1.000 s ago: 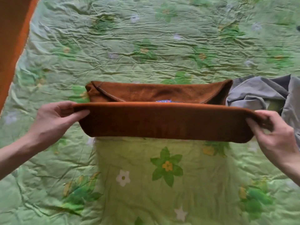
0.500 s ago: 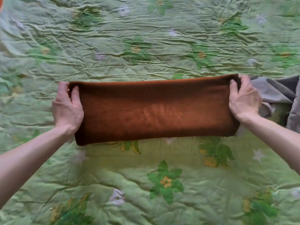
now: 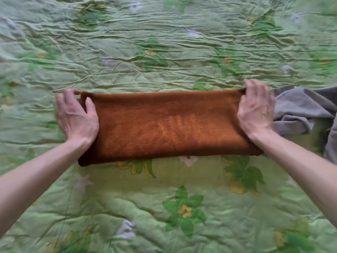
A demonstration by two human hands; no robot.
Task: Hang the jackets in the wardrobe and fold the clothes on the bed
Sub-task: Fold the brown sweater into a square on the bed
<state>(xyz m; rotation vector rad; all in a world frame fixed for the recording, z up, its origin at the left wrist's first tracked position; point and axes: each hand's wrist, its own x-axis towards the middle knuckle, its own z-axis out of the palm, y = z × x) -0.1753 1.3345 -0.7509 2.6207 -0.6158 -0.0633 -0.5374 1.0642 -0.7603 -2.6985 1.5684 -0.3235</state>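
Now the brown garment (image 3: 169,126) lies flat on the green bedspread (image 3: 164,42) as one long strip. A second ago I held its near half raised above the far half; half a second ago it was already down, my hands at its far corners. My left hand (image 3: 76,117) sits at the left end, thumb on top of the cloth and fingers loosely curled off the far corner, no longer pinching it as far as I can tell. My right hand (image 3: 255,110) rests on the right end with fingers fairly straight over the far corner, pressing rather than gripping. So this lengthwise fold looks done, and I judge the next step is to bring one end across to the other. The grey garment (image 3: 300,112), just to the right, lies rumpled and unfolded.
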